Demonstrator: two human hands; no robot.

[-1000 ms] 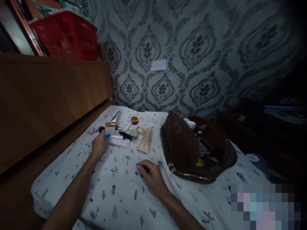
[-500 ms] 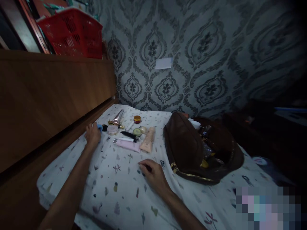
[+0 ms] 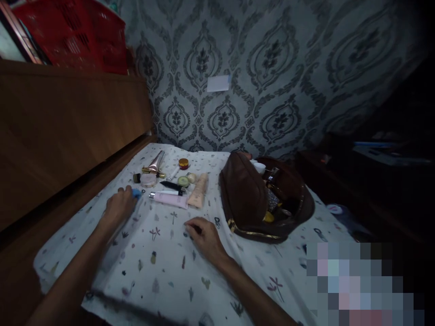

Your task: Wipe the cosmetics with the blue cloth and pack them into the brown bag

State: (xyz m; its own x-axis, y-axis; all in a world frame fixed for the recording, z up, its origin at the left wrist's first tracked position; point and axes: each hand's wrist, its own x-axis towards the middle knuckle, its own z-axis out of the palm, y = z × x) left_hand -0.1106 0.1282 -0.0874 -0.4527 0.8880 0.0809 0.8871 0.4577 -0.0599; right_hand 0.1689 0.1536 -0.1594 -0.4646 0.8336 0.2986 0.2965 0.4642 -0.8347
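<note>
Blue cloth [image 3: 136, 193] was clamped in the left hand [image 3: 120, 203] at the printed sheet's [image 3: 163, 267] left side, just left of the lilac tube [image 3: 170, 199], right hand [image 3: 205, 240] loosely curled near the brown bag [image 3: 243, 194], grip unclear, patterned wallpaper [image 3: 238, 59] behind.

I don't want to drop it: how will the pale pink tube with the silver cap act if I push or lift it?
The pale pink tube would probably slide more than roll, since its uncapped end looks flat. It may squish, being squeeze-tube shaped, but its shiny silver cap looks hard.
</note>
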